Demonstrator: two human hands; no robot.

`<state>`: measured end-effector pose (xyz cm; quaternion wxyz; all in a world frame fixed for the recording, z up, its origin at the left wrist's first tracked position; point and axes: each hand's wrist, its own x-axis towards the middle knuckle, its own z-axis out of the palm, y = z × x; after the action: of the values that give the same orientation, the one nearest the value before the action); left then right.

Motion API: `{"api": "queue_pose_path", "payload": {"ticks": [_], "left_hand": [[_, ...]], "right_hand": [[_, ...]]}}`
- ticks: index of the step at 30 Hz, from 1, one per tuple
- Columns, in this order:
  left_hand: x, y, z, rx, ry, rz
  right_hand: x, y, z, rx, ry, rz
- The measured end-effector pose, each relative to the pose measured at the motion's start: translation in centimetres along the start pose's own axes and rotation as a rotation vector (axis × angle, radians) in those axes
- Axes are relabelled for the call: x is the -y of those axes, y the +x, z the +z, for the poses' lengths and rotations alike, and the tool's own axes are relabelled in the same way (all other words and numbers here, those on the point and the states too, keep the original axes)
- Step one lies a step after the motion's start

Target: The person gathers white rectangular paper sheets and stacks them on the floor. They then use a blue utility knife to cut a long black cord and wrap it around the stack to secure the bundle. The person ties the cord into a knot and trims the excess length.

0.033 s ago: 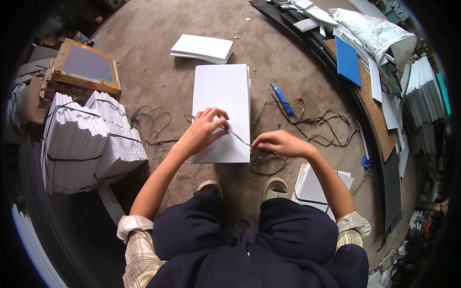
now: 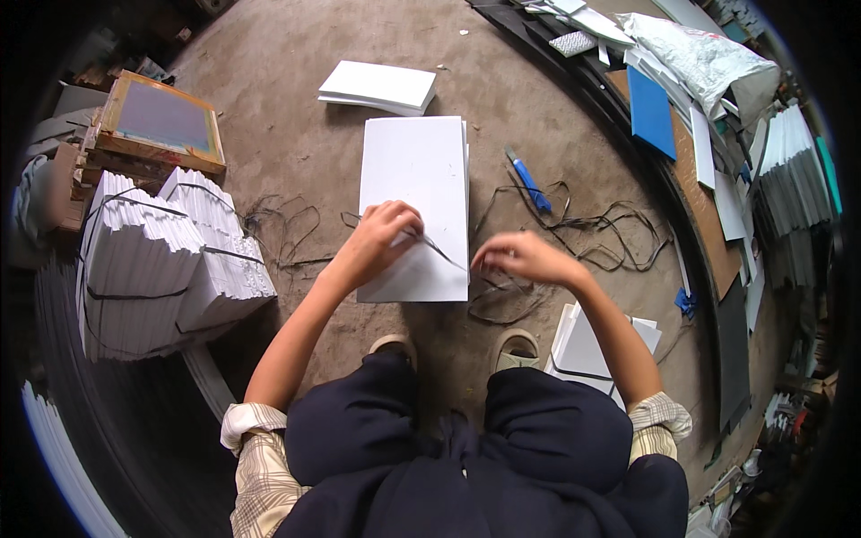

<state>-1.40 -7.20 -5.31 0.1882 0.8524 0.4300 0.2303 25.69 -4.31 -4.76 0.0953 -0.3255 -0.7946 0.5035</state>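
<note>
Both hands low ahead, left (image 2: 381,238) pinching, right (image 2: 516,255) curled

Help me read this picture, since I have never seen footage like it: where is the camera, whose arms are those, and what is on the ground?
The camera is worn on a person's head and looks down, so the round bending comes from its wide lens. The arms entering from below are that person's own. The left hand rests on a white stack of sheets lying on the bare floor and pinches a thin dark strap; the right hand holds its other end. Nearby lie a blue cutter, loose dark straps, a second white stack, and tied white bundles at the left.
</note>
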Motion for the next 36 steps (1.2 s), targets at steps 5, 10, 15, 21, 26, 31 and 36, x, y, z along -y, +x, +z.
{"api": "queue_pose_path", "payload": {"ticks": [5,10,15,21,26,31,36], "left_hand": [[0.1,0.0,0.3,-0.092,0.057,-0.072],[-0.5,2.4,0.2,0.029,0.158,-0.081],[0.2,2.7,0.9,0.054,0.266,-0.051],[-1.4,3.8,0.3,0.149,0.272,-0.108],[-1.7,4.1,0.6,0.218,0.296,-0.142],[-1.4,4.1,0.8,0.239,0.299,-0.156],[-1.8,4.7,0.7,0.249,0.292,-0.154]], "right_hand": [[-14.5,3.7,3.8,-0.418,-0.819,-0.224],[-17.5,6.3,6.1,-0.426,-0.777,-0.252],[-18.4,6.7,6.3,-0.296,-0.829,-0.214],[-17.3,6.1,4.9,-0.363,-0.832,-0.323],[-16.2,6.5,5.9,-0.37,-0.358,0.031],[-15.5,6.5,4.4,-0.049,-0.449,0.277],[-16.4,5.8,0.5,-0.25,-0.347,0.155]]}}
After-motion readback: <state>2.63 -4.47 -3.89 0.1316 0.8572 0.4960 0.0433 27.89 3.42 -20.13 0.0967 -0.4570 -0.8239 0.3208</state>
